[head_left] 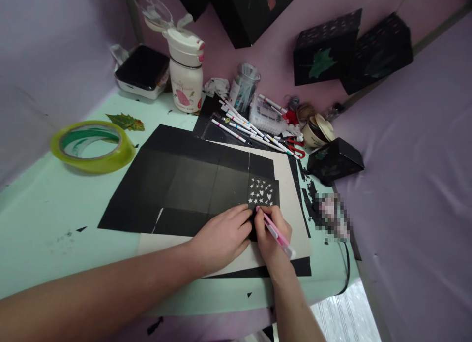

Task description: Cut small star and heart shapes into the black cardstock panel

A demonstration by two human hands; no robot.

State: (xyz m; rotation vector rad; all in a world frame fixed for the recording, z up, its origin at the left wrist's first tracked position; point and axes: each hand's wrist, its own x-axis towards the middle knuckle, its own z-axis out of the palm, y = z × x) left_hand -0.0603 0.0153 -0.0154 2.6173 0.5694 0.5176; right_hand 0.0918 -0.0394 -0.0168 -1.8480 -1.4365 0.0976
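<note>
A black card sheet (191, 184) with fold lines lies on a pale board (169, 243) on the table. Small white stars and hearts (261, 192), which look like cut-outs, cover a panel at its right end. My left hand (224, 236) rests flat on the sheet's lower edge, fingers stretched toward that panel. Beside it, my right hand (273, 233) grips a pink pen-shaped craft knife (278, 236) like a pencil. The knife's front end points at the card just below the shapes. Its tip is too small to make out.
A yellow tape roll (94, 160) and a leaf (125, 121) lie left. Behind stand a white bottle (186, 76), a glass jar (244, 88) and several white-barrelled pens (250, 128). Red-handled scissors (296, 147) and a black box (335, 161) sit right. Black boxes (326, 49) hang above.
</note>
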